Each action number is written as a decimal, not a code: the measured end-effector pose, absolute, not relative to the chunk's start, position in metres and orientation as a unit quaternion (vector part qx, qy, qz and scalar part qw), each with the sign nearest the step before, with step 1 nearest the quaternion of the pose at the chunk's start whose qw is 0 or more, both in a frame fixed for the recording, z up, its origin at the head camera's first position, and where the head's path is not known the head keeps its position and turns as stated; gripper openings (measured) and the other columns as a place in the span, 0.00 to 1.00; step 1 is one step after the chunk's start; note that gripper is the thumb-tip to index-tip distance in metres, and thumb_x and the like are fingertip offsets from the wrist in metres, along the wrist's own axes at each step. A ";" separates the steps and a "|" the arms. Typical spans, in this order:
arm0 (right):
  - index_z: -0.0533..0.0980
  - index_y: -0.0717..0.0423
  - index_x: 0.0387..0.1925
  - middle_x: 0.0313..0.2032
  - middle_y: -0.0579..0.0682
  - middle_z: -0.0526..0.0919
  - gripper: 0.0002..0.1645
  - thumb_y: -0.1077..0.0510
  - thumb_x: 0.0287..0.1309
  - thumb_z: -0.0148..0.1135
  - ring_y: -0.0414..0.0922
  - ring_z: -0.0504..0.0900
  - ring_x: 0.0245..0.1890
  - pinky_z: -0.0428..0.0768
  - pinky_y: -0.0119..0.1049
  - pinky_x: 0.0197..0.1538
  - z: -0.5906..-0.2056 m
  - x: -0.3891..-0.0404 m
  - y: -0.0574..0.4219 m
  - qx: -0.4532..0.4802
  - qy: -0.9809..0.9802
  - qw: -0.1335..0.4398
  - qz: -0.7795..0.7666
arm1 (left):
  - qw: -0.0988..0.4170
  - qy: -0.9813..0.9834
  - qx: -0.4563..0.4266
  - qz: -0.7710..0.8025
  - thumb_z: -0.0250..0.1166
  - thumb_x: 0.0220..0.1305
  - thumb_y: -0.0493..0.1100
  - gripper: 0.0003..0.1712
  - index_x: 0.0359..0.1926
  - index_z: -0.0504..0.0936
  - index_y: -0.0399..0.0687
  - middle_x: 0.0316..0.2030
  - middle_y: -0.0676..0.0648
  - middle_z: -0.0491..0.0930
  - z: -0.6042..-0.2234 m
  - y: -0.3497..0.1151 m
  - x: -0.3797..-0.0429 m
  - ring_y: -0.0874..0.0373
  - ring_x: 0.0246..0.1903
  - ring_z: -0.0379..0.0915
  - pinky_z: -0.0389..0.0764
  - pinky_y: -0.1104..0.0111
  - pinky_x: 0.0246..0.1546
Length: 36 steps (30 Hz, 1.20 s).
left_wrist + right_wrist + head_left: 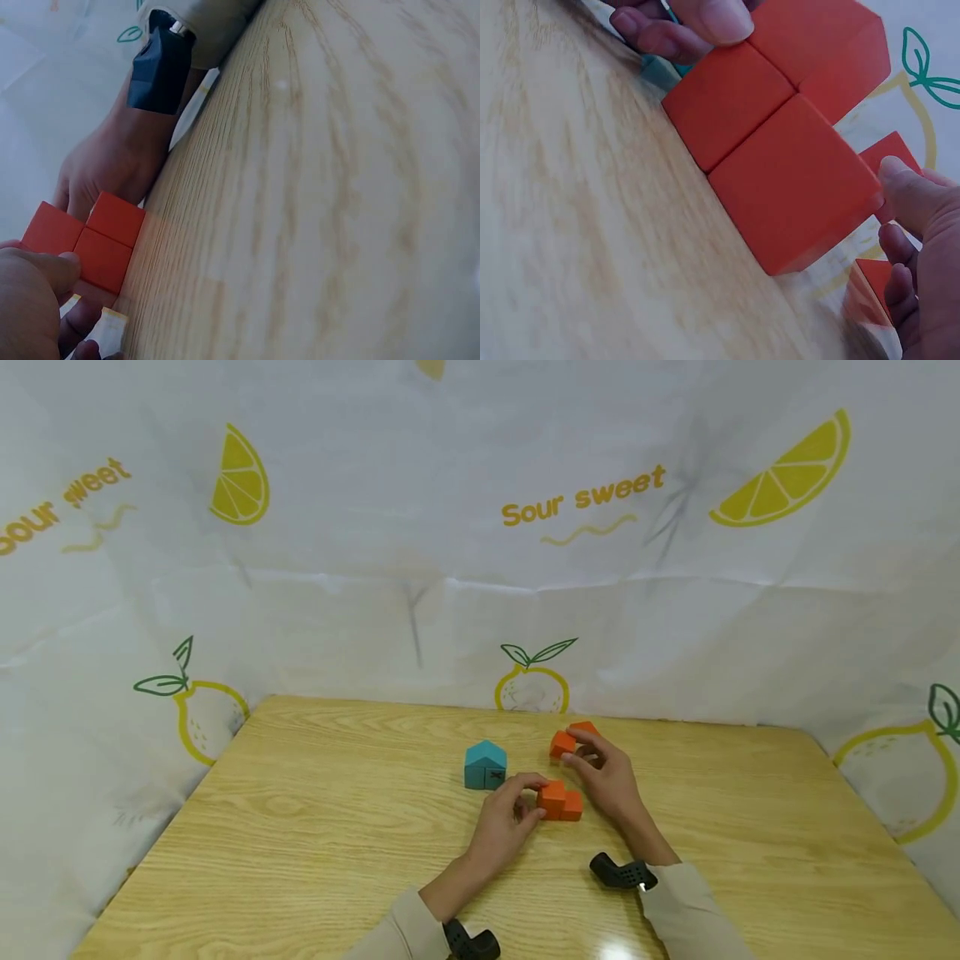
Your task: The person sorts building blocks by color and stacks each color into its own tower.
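In the head view my left hand [506, 818] holds the left side of a small group of orange toy blocks [552, 802]. Two of these sit side by side on the table and one is stacked on the left one. The left wrist view shows the left thumb [64, 266] pressed against the stack. Beyond the group, my right hand [611, 777] pinches a single orange block [562, 744] between thumb and fingers. Behind that hand lies another orange block [583, 727], partly hidden; its side looks triangular in the right wrist view [870, 289].
Left of the orange blocks stands a little teal block house [485, 764] with a pointed top and a dark mark on its front. The wooden table [337, 827] meets a white lemon-print sheet [375, 635] at the back and sides. Each wrist carries a black camera mount [622, 871].
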State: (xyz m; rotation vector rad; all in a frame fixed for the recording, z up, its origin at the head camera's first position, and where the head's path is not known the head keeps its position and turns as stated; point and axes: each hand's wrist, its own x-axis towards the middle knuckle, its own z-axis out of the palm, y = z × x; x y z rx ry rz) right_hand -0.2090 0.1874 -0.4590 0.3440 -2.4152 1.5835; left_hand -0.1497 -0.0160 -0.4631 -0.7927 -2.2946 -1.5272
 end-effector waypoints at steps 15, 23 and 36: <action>0.73 0.66 0.57 0.41 0.60 0.78 0.22 0.68 0.60 0.61 0.45 0.76 0.40 0.77 0.28 0.40 -0.429 -0.174 0.182 0.153 -0.787 0.145 0.580 | 0.134 -0.794 -0.269 -0.529 0.68 0.58 0.30 0.24 0.54 0.76 0.52 0.47 0.50 0.78 -0.462 -0.017 -0.149 0.63 0.24 0.67 0.72 0.75 0.27; 0.71 0.65 0.59 0.46 0.60 0.76 0.23 0.71 0.62 0.58 0.44 0.76 0.41 0.76 0.26 0.38 -0.455 -0.174 0.193 0.198 -0.772 0.162 0.582 | 0.136 -0.789 -0.272 -0.534 0.68 0.57 0.30 0.25 0.54 0.76 0.52 0.46 0.50 0.78 -0.463 -0.016 -0.149 0.65 0.23 0.66 0.72 0.75 0.26; 0.71 0.71 0.56 0.42 0.61 0.77 0.23 0.76 0.58 0.57 0.46 0.77 0.36 0.76 0.30 0.33 -0.440 -0.150 0.193 0.256 -0.770 0.157 0.563 | 0.138 -0.790 -0.272 -0.532 0.68 0.57 0.30 0.25 0.54 0.76 0.52 0.46 0.50 0.78 -0.463 -0.016 -0.149 0.65 0.23 0.66 0.71 0.75 0.25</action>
